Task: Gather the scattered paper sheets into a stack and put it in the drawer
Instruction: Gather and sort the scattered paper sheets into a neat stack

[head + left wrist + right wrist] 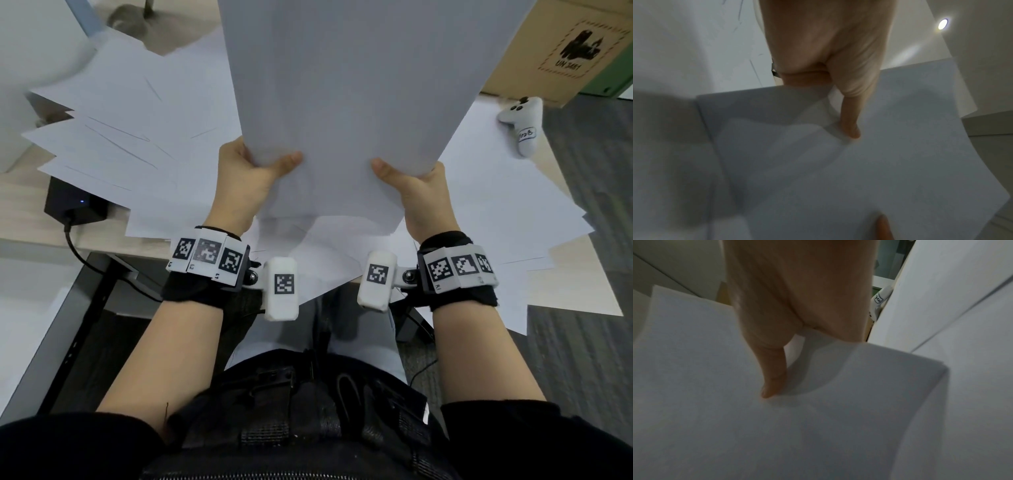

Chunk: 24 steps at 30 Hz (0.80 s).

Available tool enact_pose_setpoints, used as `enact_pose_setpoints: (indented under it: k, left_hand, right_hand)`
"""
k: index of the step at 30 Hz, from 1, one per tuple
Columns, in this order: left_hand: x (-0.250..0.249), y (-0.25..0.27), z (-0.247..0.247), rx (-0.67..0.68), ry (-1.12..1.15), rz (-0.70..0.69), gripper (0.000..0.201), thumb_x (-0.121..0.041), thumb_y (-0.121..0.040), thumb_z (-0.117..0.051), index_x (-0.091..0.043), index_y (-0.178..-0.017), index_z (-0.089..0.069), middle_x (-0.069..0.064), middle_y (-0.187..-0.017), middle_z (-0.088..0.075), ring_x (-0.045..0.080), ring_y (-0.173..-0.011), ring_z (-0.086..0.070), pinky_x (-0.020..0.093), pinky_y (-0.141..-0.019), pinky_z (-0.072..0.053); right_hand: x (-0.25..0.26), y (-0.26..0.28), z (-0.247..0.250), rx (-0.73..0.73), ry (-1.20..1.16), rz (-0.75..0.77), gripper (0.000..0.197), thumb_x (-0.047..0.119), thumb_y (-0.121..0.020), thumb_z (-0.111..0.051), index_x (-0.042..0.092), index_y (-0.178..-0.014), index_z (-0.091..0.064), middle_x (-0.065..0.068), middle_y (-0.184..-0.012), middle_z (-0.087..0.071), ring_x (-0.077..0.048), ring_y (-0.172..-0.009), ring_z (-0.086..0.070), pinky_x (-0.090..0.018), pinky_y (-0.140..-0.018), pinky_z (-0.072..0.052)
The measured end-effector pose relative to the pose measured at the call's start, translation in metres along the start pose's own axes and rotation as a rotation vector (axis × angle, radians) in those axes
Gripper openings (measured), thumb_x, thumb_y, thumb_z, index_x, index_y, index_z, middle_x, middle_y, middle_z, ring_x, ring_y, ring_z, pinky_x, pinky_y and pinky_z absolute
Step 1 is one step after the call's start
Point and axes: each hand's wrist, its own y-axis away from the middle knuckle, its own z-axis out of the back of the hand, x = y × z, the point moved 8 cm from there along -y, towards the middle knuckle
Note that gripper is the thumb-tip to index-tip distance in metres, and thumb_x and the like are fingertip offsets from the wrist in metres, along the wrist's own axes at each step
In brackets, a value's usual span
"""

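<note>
Two hands hold one gathered stack of paper (349, 85) up off the bench (20, 245), its near edge toward the person. The left hand (239, 178) takes the stack's near left corner in a pinching grip, thumb (849, 116) pressed on the top sheet and the other fingers hidden beneath it. The right hand (423, 195) takes the near right corner the same way, thumb (772, 369) on top, fingers out of sight below. Both wrist views show the thumb lying flat on white paper that bends slightly around it. Many loose sheets (113, 144) lie fanned and overlapping on the bench under and to both sides of the raised stack, some hanging past the near edge. A white game controller (522, 123) rests on the sheets at the far right, near a cardboard box (561, 51). A black adapter (73, 204) with a small blue light sits at the left edge of the bench, partly under the paper
</note>
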Motion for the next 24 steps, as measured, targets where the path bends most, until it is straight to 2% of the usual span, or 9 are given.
enact_pose_setpoints:
  k: [4,10,12,14,16,18,20,22,24]
  left_hand:
    - [0.009,0.002,-0.001,0.008,-0.026,0.035,0.03,-0.001,-0.077,-0.075,-0.008,-0.105,-0.064,-0.01,-0.094,-0.069,0.001,-0.084,-0.069,0.018,-0.075,-0.053]
    - [-0.014,-0.005,-0.024,0.09,-0.032,-0.02,0.014,-0.01,-0.089,-0.065,-0.015,-0.102,-0.061,-0.006,-0.094,-0.07,0.006,-0.084,-0.069,0.021,-0.075,-0.053]
    - [-0.006,-0.007,-0.038,0.155,-0.067,0.023,0.005,-0.019,-0.095,-0.057,-0.016,-0.098,-0.059,0.001,-0.089,-0.064,0.013,-0.079,-0.062,0.026,-0.075,-0.049]
    - [0.01,-0.008,-0.056,0.208,-0.165,0.09,0.024,-0.031,-0.097,-0.049,-0.009,-0.09,-0.055,0.006,-0.081,-0.047,0.018,-0.074,-0.043,0.031,-0.07,-0.036]
    - [0.026,-0.007,-0.074,0.223,-0.268,0.166,0.03,-0.03,-0.101,-0.041,-0.011,-0.078,-0.047,0.004,-0.072,-0.033,0.017,-0.07,-0.032,0.031,-0.068,-0.029]
    - [0.04,-0.006,-0.09,0.208,-0.321,0.213,0.028,-0.019,-0.1,-0.038,-0.018,-0.074,-0.05,-0.001,-0.07,-0.039,0.017,-0.071,-0.038,0.029,-0.072,-0.033]
    - [0.052,-0.006,-0.105,0.212,-0.42,0.237,0.029,-0.011,-0.096,-0.04,-0.019,-0.094,-0.067,0.001,-0.096,-0.064,0.019,-0.097,-0.055,0.031,-0.087,-0.042]
    - [0.064,-0.006,-0.119,0.223,-0.607,0.277,0.037,-0.008,-0.092,-0.041,-0.017,-0.12,-0.063,0.006,-0.128,-0.057,0.025,-0.127,-0.04,0.034,-0.099,-0.038]
    - [0.068,-0.004,-0.137,0.266,-0.827,0.269,0.032,-0.008,-0.088,-0.045,-0.02,-0.114,-0.061,0.009,-0.134,-0.049,0.026,-0.125,-0.03,0.035,-0.094,-0.033]
  right_hand:
    - [-0.006,0.003,0.0,-0.025,0.0,-0.033,0.013,-0.001,-0.083,-0.068,0.012,-0.085,-0.067,0.008,-0.077,-0.073,-0.01,-0.076,-0.07,-0.024,-0.073,-0.055]
    - [0.01,0.001,0.027,-0.103,0.006,0.012,0.008,0.001,-0.084,-0.067,0.009,-0.084,-0.067,0.009,-0.071,-0.072,-0.008,-0.07,-0.068,-0.022,-0.066,-0.053]
    - [0.01,0.002,0.046,-0.143,0.046,0.008,0.008,0.001,-0.084,-0.068,0.009,-0.082,-0.069,0.008,-0.072,-0.071,-0.009,-0.07,-0.066,-0.023,-0.068,-0.053]
    - [0.007,0.003,0.069,-0.196,0.09,-0.013,0.009,0.0,-0.082,-0.069,0.009,-0.081,-0.068,0.009,-0.069,-0.07,-0.009,-0.067,-0.065,-0.023,-0.068,-0.053]
    - [0.002,0.007,0.093,-0.251,0.129,-0.054,0.008,-0.001,-0.08,-0.07,0.007,-0.082,-0.068,0.01,-0.067,-0.069,-0.006,-0.063,-0.063,-0.02,-0.067,-0.052]
    - [-0.003,0.011,0.117,-0.302,0.181,-0.11,0.011,0.001,-0.079,-0.072,0.004,-0.089,-0.068,0.006,-0.071,-0.068,-0.007,-0.064,-0.062,-0.02,-0.067,-0.051]
    - [-0.005,0.015,0.142,-0.35,0.227,-0.164,0.015,0.002,-0.078,-0.072,0.003,-0.093,-0.067,0.0,-0.076,-0.065,-0.011,-0.066,-0.06,-0.022,-0.066,-0.05]
    - [-0.007,0.02,0.167,-0.403,0.257,-0.208,0.012,0.002,-0.077,-0.073,0.006,-0.087,-0.067,-0.002,-0.078,-0.064,-0.016,-0.069,-0.059,-0.026,-0.068,-0.048]
    - [-0.008,0.023,0.191,-0.453,0.27,-0.247,0.011,0.003,-0.077,-0.074,0.008,-0.082,-0.066,-0.001,-0.078,-0.064,-0.017,-0.072,-0.059,-0.028,-0.072,-0.048]
